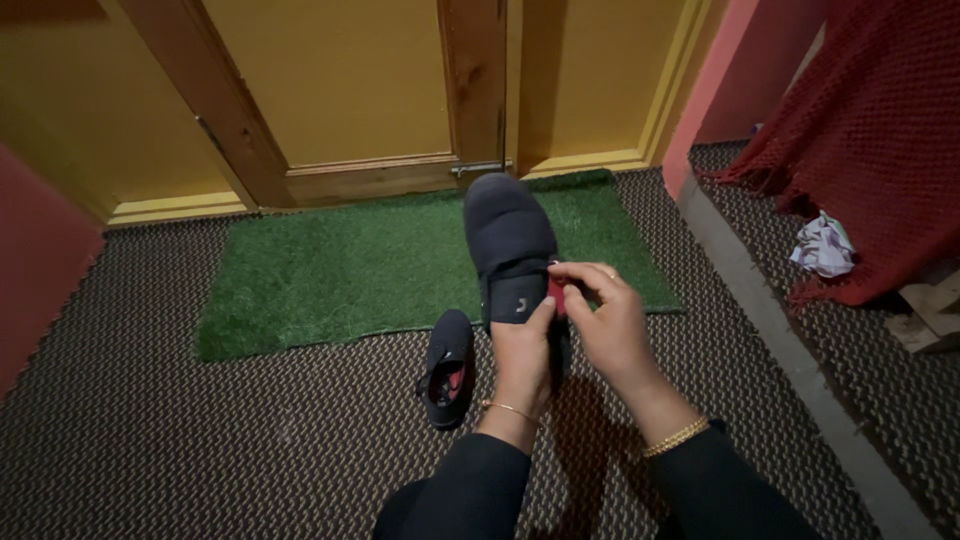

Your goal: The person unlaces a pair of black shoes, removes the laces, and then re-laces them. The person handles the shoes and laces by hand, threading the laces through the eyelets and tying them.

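Note:
A dark navy shoe [508, 235] with a strap and red lining is held up toe-away above the floor. My left hand [523, 355] grips it from below at the heel end, thumb on the strap. My right hand [608, 322] pinches the red edge of the shoe's opening with fingertips. A second matching dark shoe [447, 368] lies on the patterned carpet just left of my left wrist, its red inside showing. Both wrists wear gold bangles over black sleeves.
A green turf mat [330, 265] lies before a yellow wooden door [340, 90]. A red knitted cloth [880, 140] hangs at right, with a crumpled white paper [823, 245] beneath it. A grey raised step edge [780, 330] runs along the right.

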